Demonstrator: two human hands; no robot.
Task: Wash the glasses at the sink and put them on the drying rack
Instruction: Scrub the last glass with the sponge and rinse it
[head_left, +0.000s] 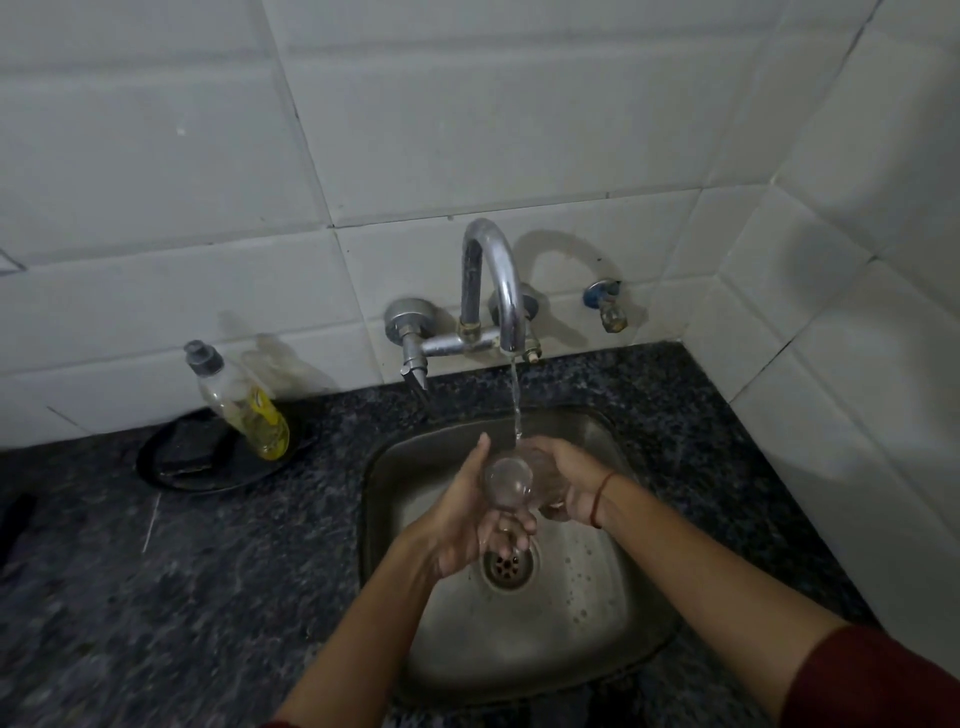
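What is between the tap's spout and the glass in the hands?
Only a thin stream of water: it falls from the spout onto the glass, which the left hand and right hand hold over the sink. The head view shows this.

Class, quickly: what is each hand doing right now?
Left hand: cups the glass from below, fingers curled under it.
Right hand: grips the same glass from the other side.

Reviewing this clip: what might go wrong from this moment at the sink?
1. The wet glass, held by left hand and right hand under the running tap, might slip and crack against the steel sink.
2. Water striking the glass may splash onto the granite counter.
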